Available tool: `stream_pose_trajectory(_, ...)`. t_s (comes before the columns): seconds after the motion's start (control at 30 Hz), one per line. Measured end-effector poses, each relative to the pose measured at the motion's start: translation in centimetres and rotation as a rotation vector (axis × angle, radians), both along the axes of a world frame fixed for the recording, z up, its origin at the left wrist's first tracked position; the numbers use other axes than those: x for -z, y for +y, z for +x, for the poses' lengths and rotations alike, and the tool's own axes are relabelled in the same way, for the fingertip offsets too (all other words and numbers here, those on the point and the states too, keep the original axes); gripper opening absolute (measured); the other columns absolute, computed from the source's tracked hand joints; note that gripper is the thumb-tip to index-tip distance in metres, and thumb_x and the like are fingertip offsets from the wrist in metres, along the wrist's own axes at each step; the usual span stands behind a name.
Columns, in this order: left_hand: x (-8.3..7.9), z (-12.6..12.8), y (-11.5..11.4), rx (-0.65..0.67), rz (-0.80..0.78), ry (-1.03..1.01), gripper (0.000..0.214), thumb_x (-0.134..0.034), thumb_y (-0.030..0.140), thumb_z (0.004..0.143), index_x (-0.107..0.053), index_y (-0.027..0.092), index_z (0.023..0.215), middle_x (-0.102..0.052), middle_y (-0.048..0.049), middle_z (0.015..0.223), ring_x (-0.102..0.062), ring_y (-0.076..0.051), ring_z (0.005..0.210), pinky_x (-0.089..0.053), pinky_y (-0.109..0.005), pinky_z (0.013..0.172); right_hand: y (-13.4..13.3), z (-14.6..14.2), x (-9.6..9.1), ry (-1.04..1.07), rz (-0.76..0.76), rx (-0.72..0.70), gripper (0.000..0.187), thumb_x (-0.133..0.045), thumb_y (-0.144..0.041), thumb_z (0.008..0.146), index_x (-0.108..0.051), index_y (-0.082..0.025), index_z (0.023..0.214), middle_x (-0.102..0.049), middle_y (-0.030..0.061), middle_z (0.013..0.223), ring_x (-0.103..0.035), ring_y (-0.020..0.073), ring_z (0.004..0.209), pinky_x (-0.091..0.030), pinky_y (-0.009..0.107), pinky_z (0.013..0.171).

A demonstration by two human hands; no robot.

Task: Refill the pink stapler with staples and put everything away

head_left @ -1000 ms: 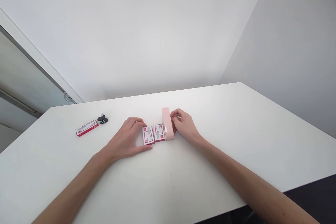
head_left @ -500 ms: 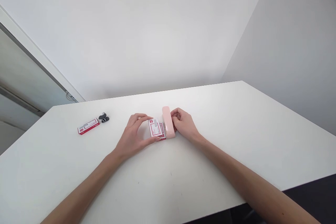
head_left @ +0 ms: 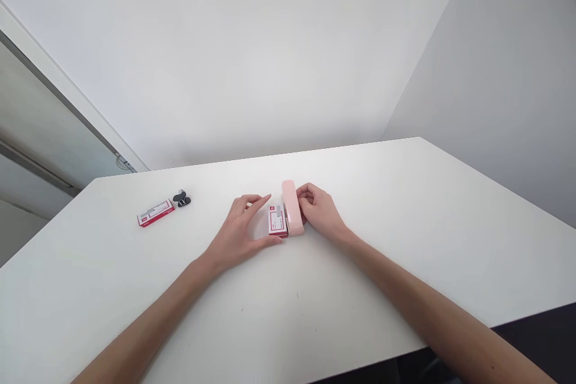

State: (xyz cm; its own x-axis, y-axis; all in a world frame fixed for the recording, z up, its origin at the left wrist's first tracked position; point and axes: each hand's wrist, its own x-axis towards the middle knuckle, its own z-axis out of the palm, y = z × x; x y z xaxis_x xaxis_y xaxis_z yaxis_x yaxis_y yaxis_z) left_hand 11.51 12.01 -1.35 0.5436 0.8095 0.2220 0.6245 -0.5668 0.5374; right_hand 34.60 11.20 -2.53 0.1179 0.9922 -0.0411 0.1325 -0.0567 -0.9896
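Note:
In the middle of the white table [head_left: 270, 294] a pink stapler [head_left: 293, 207] points away from me. Small red-and-white staple boxes [head_left: 276, 219] sit stacked against its left side, a grey patch on the top one. Around them my left hand [head_left: 243, 231] is spread open, thumb by the near edge and index finger raised past the far edge. My right hand [head_left: 319, 210] is at the stapler's right side with curled fingers gripping it; the fingertips are partly hidden behind it.
Further left lies another red-and-white box [head_left: 155, 213], longer in shape. Touching or close to its right end are small black objects [head_left: 182, 198], perhaps clips. A white wall [head_left: 270, 60] rises behind the table's far edge.
The top staple box has moved right, over the lower one and up to the stapler. My left index finger has lifted off it. My right hand keeps its place at the stapler.

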Motion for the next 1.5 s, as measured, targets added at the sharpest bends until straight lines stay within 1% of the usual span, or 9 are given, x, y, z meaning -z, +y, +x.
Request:
stream_pose_trajectory(0.1, 0.1, -0.6, 0.2, -0.076, 0.044, -0.029, 0.063, -0.061, 0.061, 0.095, -0.047, 0.034, 0.151, -0.048, -0.0089, 0.148, -0.044, -0.031, 0.142, -0.044, -0.052, 0.116, 0.0, 0.0, 0.0, 0.022, -0.007, 0.007, 0.017, -0.05, -0.017, 0.073, -0.057, -0.025, 0.086, -0.069, -0.0021, 0.077, -0.061, 0.0144, 0.054, -0.052, 0.029, 0.053)
stream_pose_trajectory(0.23, 0.1, -2.1, 1.4, -0.255, 0.261, -0.012, 0.046, -0.048, 0.054, 0.103, -0.051, 0.029, 0.142, -0.05, -0.011, 0.147, -0.043, -0.032, 0.141, -0.036, -0.055, 0.12, 0.0, 0.0, 0.2, 0.041, 0.004, 0.012, 0.016, -0.05, -0.017, 0.074, -0.056, -0.025, 0.086, -0.068, -0.0015, 0.079, -0.06, 0.0145, 0.055, -0.051, 0.029, 0.053)
stream_pose_trajectory(0.43, -0.1, -5.7, 3.8, -0.561, 0.428, 0.117, 0.067, -0.048, 0.06, 0.099, -0.038, 0.02, 0.152, -0.033, -0.0218, 0.16, -0.024, -0.043, 0.153, -0.021, -0.067, 0.123, -0.1, 0.1, 0.4, 0.05, 0.017, 0.008, 0.017, -0.05, -0.017, 0.073, -0.056, -0.025, 0.087, -0.067, -0.0014, 0.08, -0.059, 0.0145, 0.055, -0.051, 0.03, 0.053)
stream_pose_trajectory(0.57, -0.1, -7.6, 4.2, -0.76, 0.386, 0.172, 0.083, -0.04, 0.067, 0.099, -0.026, 0.011, 0.16, -0.017, -0.0282, 0.167, -0.007, -0.056, 0.155, -0.002, -0.08, 0.118, -0.1, 0.1, 0.5, 0.052, 0.015, 0.004, 0.017, -0.05, -0.017, 0.074, -0.056, -0.025, 0.087, -0.067, -0.0014, 0.08, -0.06, 0.0146, 0.056, -0.052, 0.03, 0.053)
stream_pose_trajectory(0.67, 0.1, -7.9, 3.9, -0.824, 0.304, 0.203, 0.088, -0.035, 0.069, 0.1, -0.024, 0.007, 0.161, -0.016, -0.0323, 0.166, -0.013, -0.062, 0.15, -0.002, -0.085, 0.111, -0.1, 0.1, 0.5, 0.061, 0.02, 0.001, 0.017, -0.05, -0.016, 0.074, -0.056, -0.025, 0.088, -0.068, -0.0013, 0.08, -0.06, 0.0146, 0.056, -0.052, 0.03, 0.053)
stream_pose_trajectory(0.87, 0.5, -6.1, 2.8, -0.848, 0.286, 0.352, 0.084, -0.039, 0.064, 0.1, -0.026, 0.009, 0.162, -0.023, -0.0318, 0.166, -0.04, -0.055, 0.14, -0.023, -0.079, 0.11, -0.2, 0.1, 0.3, 0.063, 0.024, -0.001, 0.017, -0.05, -0.017, 0.074, -0.056, -0.025, 0.088, -0.068, -0.0016, 0.08, -0.06, 0.0147, 0.056, -0.052, 0.03, 0.053)
stream_pose_trajectory(1.1, -0.1, -4.8, 1.9, -0.784, 0.329, 0.423, 0.07, -0.046, 0.043, 0.101, -0.027, 0.011, 0.161, -0.034, -0.0291, 0.159, -0.051, -0.049, 0.128, -0.047, -0.061, 0.095, -0.1, 0.1, 0.3, 0.039, 0.026, 0.006, 0.017, -0.05, -0.017, 0.074, -0.057, -0.025, 0.087, -0.068, -0.0023, 0.08, -0.06, 0.0145, 0.055, -0.051, 0.03, 0.053)
stream_pose_trajectory(1.27, -0.2, -4.3, 1.8, -0.714, 0.365, 0.345, 0.061, -0.044, 0.029, 0.1, -0.032, 0.014, 0.157, -0.043, -0.0271, 0.15, -0.054, -0.045, 0.124, -0.052, -0.058, 0.089, -0.1, 0.1, 0.4, 0.035, 0.036, 0.003, 0.018, -0.05, -0.017, 0.074, -0.057, -0.025, 0.088, -0.068, -0.0018, 0.081, -0.06, 0.0149, 0.056, -0.051, 0.03, 0.053)
stream_pose_trajectory(1.5, 0.4, -2.9, 1.2, -0.331, 0.311, 0.017, 0.07, -0.063, 0.038, 0.092, -0.032, 0.023, 0.152, -0.044, -0.0173, 0.152, -0.05, -0.034, 0.138, -0.051, -0.05, 0.104, -0.3, 0.0, -0.1, 0.039, 0.015, 0.007, 0.018, -0.049, -0.015, 0.074, -0.057, -0.025, 0.087, -0.069, -0.0018, 0.08, -0.06, 0.0146, 0.056, -0.051, 0.03, 0.054)
